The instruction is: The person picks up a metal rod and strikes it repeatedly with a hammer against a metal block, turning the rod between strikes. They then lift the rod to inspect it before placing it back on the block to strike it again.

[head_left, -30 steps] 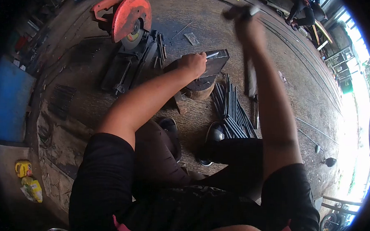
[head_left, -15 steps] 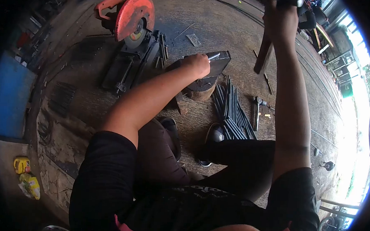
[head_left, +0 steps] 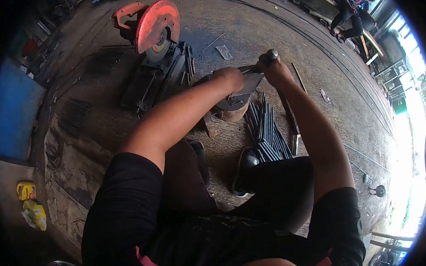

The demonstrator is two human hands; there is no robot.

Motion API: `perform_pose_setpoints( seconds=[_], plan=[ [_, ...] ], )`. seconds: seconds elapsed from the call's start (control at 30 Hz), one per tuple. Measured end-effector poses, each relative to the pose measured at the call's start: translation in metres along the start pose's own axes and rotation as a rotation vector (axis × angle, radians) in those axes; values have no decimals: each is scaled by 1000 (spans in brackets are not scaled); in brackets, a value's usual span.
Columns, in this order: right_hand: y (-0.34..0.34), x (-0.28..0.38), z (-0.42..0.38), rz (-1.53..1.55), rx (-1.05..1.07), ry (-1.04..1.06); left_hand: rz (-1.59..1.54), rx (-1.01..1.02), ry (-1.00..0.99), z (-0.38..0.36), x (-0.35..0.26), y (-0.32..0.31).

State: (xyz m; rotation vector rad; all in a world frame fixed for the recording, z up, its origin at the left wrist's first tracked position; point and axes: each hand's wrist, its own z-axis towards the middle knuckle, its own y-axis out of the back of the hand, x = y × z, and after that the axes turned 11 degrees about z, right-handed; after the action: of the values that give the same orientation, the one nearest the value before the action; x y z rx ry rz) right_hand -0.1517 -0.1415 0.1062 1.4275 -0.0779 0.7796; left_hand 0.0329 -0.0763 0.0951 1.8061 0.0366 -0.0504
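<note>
My left hand (head_left: 230, 80) is closed around a short metal rod that lies over the dark anvil block (head_left: 249, 84). The block rests on a round wooden stump (head_left: 234, 111). At the block's right end, my right hand (head_left: 275, 73) is wrapped round a hammer near its head (head_left: 272, 54); the long handle (head_left: 288, 110) reaches back below my wrist. The rod's tip is mostly hidden between the two hands. A pile of dark metal rods (head_left: 268, 130) lies on the floor right of the stump.
A red cut-off saw (head_left: 157, 26) stands at the left of the stump, with short rods beside it. My shoes (head_left: 247, 165) are just below the stump. Another person (head_left: 353, 18) sits at the top right. Long bars (head_left: 321, 40) run along the floor.
My right hand has come down from the top right with the hammer, to the block's right end. My left hand stays nearly in place. The other person is now in fuller view.
</note>
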Motion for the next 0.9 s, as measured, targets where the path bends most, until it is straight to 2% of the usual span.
perform_pose_setpoints(
  seconds=[0.07,0.23,0.3,0.47,0.57,0.63,0.83,0.9],
  plan=[
    [11,13,-2,46,9,-71,125,-5,-93,-5,1,4],
    [16,29,-22,153,51,-215,118,-72,-117,-31,11,1],
    [15,31,-25,120,31,-214,120,-107,-92,-34,16,8],
    [21,38,-29,87,31,-181,106,-45,31,-56,17,16],
    [20,48,-38,73,21,-220,153,-69,6,-51,28,-1],
    [18,48,-46,72,26,-184,180,-10,11,-65,22,9],
    [20,51,-62,44,-28,-132,208,-17,-5,-95,30,29],
    [19,52,-65,59,-40,-154,229,-79,-95,-96,40,18]
  ],
)
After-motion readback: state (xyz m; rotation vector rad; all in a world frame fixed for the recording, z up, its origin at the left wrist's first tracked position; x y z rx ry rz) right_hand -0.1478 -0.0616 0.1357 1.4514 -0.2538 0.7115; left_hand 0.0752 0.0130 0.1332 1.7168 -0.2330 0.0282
